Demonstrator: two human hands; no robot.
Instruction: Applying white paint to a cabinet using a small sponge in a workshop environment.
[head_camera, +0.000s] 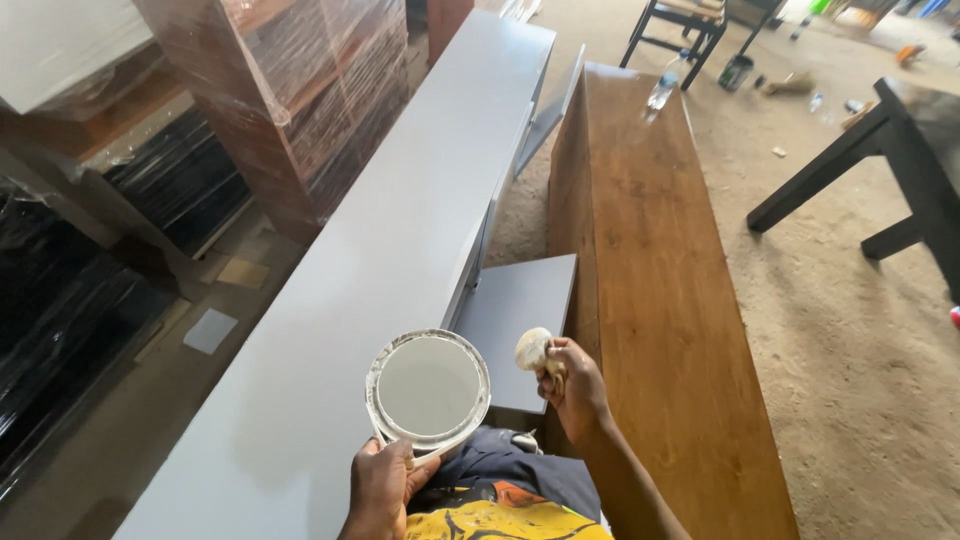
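Nearest the camera: person's lap, dark shorts and a yellow printed shirt (510, 520) at bottom centre.

Left hand (385, 485): closed on the near rim of a round paint can (428, 388), thumb on the rim edge. Can is open, white-rimmed, approx. full of pale grey paint, held tilted slightly toward the viewer. It sits over the near right edge of the long grey-painted panel (400, 240), just beside the edge, not resting on it as far as can be told.

Right hand (575, 385): fingers curled shut around a small cream-coloured wad, prob. a sponge or cloth pad (532, 349), which sticks out above the knuckles. Hand hovers at the left edge of the brown wooden cabinet top (660, 300), near its near end, just right of the can.

Between panel and cabinet: a smaller grey board (515, 315), lower down, below the pad.

Other items: wrapped brown furniture (300, 90) at far left; clear plastic bottle (664, 85) at the far end of the cabinet top; black table frame (880, 160) on the sandy floor (850, 370), right, well apart from both hands.
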